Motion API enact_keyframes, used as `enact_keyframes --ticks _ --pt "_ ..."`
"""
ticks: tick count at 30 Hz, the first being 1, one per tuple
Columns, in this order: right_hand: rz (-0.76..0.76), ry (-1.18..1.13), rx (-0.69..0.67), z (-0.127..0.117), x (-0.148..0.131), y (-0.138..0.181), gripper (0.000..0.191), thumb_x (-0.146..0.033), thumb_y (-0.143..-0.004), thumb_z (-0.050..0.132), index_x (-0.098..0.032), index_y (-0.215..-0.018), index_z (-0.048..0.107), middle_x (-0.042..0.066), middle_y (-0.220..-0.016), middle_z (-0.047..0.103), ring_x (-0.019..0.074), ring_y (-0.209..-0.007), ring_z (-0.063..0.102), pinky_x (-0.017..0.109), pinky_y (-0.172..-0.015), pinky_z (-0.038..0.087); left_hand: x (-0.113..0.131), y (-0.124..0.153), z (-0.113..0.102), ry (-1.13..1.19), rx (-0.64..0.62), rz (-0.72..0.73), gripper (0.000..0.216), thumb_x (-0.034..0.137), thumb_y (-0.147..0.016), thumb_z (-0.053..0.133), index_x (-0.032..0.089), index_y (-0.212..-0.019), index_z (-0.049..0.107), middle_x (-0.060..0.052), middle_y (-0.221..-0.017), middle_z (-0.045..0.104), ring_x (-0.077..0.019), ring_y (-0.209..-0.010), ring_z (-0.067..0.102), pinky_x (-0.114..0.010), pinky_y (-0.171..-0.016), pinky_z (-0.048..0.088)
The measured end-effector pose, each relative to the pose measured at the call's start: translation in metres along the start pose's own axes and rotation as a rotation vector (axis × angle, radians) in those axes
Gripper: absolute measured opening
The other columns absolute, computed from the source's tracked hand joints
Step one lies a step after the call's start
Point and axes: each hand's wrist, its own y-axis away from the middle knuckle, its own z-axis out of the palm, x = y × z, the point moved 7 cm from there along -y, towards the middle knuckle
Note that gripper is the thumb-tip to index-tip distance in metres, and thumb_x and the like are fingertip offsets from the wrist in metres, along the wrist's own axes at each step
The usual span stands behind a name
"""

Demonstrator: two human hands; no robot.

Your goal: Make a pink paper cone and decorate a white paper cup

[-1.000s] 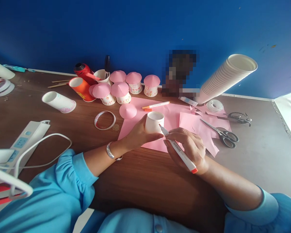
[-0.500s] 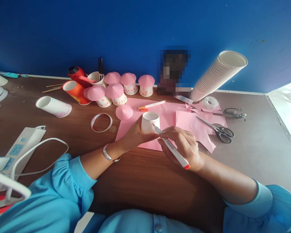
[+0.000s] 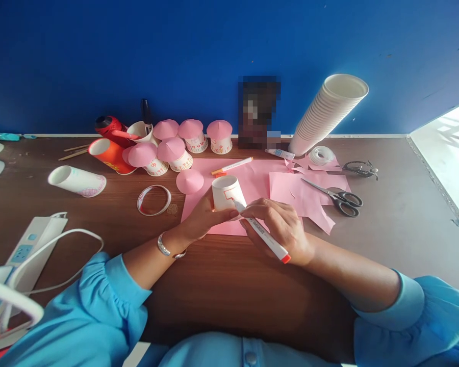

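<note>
A white paper cup (image 3: 222, 192) is gripped by my left hand (image 3: 204, 216), its open end tilted up. My right hand (image 3: 277, 224) is closed round a white marker (image 3: 270, 238) with a red end, and the marker's tip touches the side of the cup. Red lines of an angular outline show on the cup there. Beneath the hands lies a pink paper sheet (image 3: 191, 204). On it, behind the cup, rests an orange-tipped marker (image 3: 233, 166); a loose pink paper cone (image 3: 190, 181) sits at the sheet's left edge.
Several small cups with pink cone tops (image 3: 219, 136) stand near the blue wall. To the right are scissors (image 3: 344, 200), pink scraps (image 3: 309, 196), a ribbon roll (image 3: 321, 157) and a tall cup stack (image 3: 325, 117). Leftward are a tape ring (image 3: 154, 200), a lying cup (image 3: 78, 181) and a power strip (image 3: 30, 255).
The red line on the cup has grown from a short stroke into an angular outline. The cup tilts more, and the marker tip is lower on its side. The whole view has shifted slightly.
</note>
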Motion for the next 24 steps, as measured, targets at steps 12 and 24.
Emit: enact_keyframes --ticks 12,24 --pt "0.004 0.033 0.051 -0.0056 0.0026 -0.0029 0.016 -0.007 -0.095 0.063 -0.019 -0.105 0.057 0.005 -0.081 0.071 0.0175 -0.067 0.068 0.029 -0.059 0.055 0.0018 0.0008 0.0001 0.119 -0.08 0.049 0.035 0.032 -0.079 0.087 0.02 -0.107 0.072 -0.005 -0.099 0.072 -0.0211 -0.096 0.065 -0.034 -0.087 0.054" --pt "0.011 0.032 0.06 -0.0079 -0.0005 -0.004 0.016 -0.008 -0.096 0.063 -0.019 -0.106 0.057 0.004 -0.079 0.07 0.0163 -0.067 0.067 0.028 -0.058 0.055 0.0056 0.0004 0.0042 0.177 -0.133 0.057 0.045 0.031 -0.077 0.089 0.022 -0.117 0.07 -0.004 -0.106 0.072 -0.0196 -0.098 0.066 -0.033 -0.088 0.053"
